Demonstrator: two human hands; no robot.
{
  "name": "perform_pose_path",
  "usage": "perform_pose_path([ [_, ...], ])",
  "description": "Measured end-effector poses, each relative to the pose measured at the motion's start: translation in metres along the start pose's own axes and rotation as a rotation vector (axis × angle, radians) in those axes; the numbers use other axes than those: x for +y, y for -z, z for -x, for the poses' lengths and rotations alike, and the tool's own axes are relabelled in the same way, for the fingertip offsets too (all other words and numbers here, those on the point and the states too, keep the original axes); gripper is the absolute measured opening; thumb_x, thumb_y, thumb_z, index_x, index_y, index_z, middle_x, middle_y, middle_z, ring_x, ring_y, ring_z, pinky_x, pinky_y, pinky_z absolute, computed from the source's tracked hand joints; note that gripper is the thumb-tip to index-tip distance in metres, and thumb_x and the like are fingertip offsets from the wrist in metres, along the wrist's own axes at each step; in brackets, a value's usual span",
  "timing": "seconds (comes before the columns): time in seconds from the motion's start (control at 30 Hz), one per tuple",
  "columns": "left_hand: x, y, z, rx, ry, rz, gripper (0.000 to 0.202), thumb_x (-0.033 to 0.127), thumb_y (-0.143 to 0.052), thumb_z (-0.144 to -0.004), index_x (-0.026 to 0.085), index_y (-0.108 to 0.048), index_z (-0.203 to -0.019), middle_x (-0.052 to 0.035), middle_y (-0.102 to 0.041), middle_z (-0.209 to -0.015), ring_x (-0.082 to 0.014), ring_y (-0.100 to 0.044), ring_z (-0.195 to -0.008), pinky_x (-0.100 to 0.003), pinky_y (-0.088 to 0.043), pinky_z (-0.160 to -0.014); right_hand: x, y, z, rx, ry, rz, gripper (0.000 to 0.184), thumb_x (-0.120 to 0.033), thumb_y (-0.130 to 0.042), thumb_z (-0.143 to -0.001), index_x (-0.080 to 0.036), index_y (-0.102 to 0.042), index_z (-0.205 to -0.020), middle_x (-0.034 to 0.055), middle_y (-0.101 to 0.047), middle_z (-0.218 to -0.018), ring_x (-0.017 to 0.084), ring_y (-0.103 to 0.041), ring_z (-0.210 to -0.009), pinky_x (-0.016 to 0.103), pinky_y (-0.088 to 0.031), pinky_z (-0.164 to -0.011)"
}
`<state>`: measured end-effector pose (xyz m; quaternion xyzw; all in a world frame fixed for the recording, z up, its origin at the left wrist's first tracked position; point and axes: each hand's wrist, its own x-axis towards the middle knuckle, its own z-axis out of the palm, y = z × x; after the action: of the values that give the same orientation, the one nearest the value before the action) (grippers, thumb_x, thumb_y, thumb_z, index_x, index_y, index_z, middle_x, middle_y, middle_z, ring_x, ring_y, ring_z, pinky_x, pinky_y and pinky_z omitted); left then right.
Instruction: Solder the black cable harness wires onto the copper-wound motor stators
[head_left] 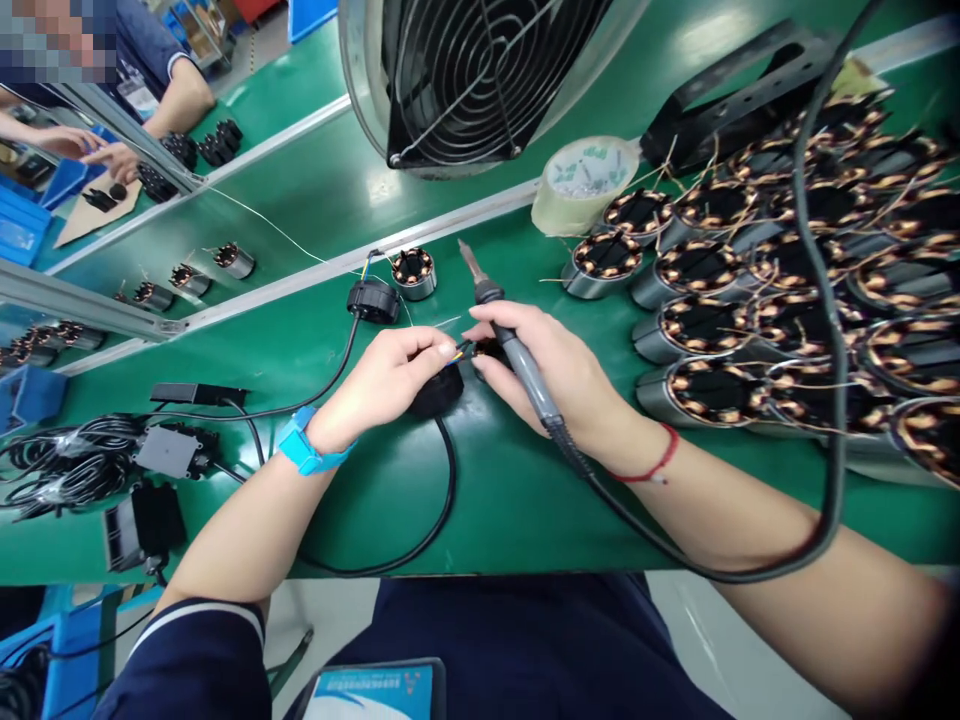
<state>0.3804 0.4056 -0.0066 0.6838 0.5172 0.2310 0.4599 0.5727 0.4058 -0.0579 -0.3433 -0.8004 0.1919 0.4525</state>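
Observation:
My left hand (394, 375), with a blue watch on its wrist, pinches short coloured wires that come from a round black cap (437, 392) just below the fingers. A black cable (452, 470) curves down from this cap. In my right hand (559, 365) lies a soldering iron (525, 375), its bare tip pointing up and away from the wires. The fingertips of that hand are close to the wires and to a dark part partly hidden behind them. A thin strand of solder wire (448, 321) shows near the left fingers. Beyond stand a second black cap (373, 300) and a copper-wound stator (414, 272).
Rows of stators (701, 265) fill the right side. A fan (487, 70) stands at the back, beside a tape roll (589, 180). Bundled cables (82, 460) and black boxes (146, 525) lie at left. The iron's cord (814, 250) loops over my right forearm. Another person's hands (112, 155) work beyond the partition.

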Motion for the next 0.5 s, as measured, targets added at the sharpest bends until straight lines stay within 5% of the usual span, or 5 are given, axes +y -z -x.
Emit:
perform_pose_path([
  [0.23, 0.004, -0.012, 0.001, -0.161, 0.057, 0.042, 0.030, 0.035, -0.053, -0.088, 0.014, -0.053, -0.067, 0.0025, -0.051, -0.064, -0.0086, -0.043, -0.061, -0.022, -0.033, -0.059, -0.002, -0.008, 0.000, 0.062, -0.106, -0.050, 0.026, -0.016, -0.050, -0.089, -0.023, -0.051, -0.115, 0.0025, -0.064, -0.093, 0.021, -0.061, -0.089, 0.035, -0.049, -0.083],
  [0.37, 0.001, -0.020, -0.005, 0.058, 0.065, -0.065, 0.024, 0.029, -0.049, -0.088, 0.016, -0.045, -0.068, 0.0045, -0.046, -0.065, -0.0092, -0.040, -0.063, -0.022, -0.031, -0.060, -0.004, -0.009, -0.002, 0.105, -0.096, -0.061, 0.030, -0.017, -0.048, -0.092, -0.022, -0.050, -0.121, 0.0059, -0.063, -0.101, 0.023, -0.060, -0.093, 0.039, -0.050, -0.084],
  [0.5, -0.003, -0.003, -0.009, 0.292, 0.109, -0.104, 0.016, 0.021, -0.051, -0.086, 0.016, -0.051, -0.071, 0.0049, -0.048, -0.065, -0.0105, -0.043, -0.065, -0.023, -0.030, -0.063, 0.001, 0.003, -0.002, 0.162, -0.067, -0.027, 0.035, -0.018, -0.051, -0.093, -0.022, -0.048, -0.128, 0.0075, -0.062, -0.110, 0.025, -0.059, -0.102, 0.044, -0.050, -0.090],
])
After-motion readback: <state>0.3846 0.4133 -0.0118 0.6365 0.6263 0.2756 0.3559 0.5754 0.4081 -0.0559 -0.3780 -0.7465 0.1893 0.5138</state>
